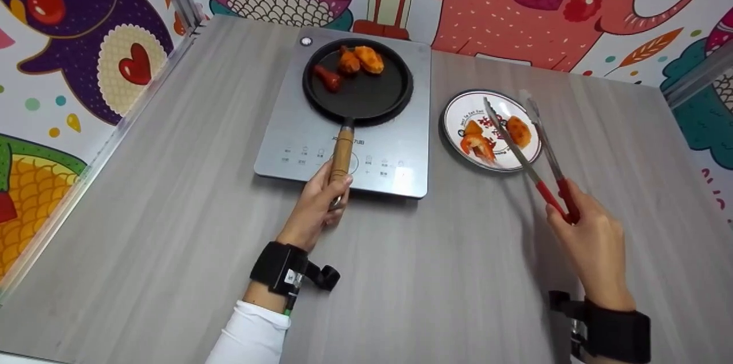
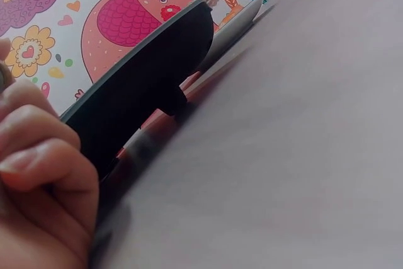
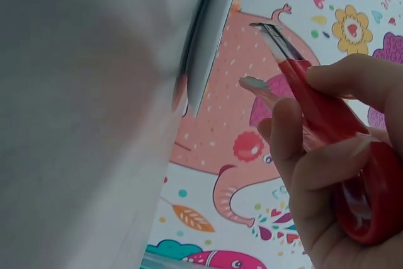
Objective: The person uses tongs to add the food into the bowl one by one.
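My left hand [image 1: 318, 198] grips the wooden handle [image 1: 342, 152] of a round black frying pan [image 1: 369, 98]. In the pan lie a red-brown drumstick [image 1: 328, 78] and two orange-brown food pieces [image 1: 369, 59]. My right hand [image 1: 592, 241] holds metal tongs [image 1: 520, 154] by their red grips [image 3: 327, 108]. The tongs' arms are spread over the white plate [image 1: 461, 106], their tips apart. On the plate are a shrimp [image 1: 480, 147], a small orange piece [image 1: 472, 128] and a golden-brown piece [image 1: 519, 132], seen between the tongs' arms. In the left wrist view the pan [image 2: 145, 74] appears edge-on.
Under the pan stands a silver induction cooker [image 1: 401, 158] with touch symbols along its front. A grey wood-grain table [image 1: 172, 181] carries everything. Cartoon-printed walls [image 1: 487, 20] rise behind and at the left, with metal trim at the corners.
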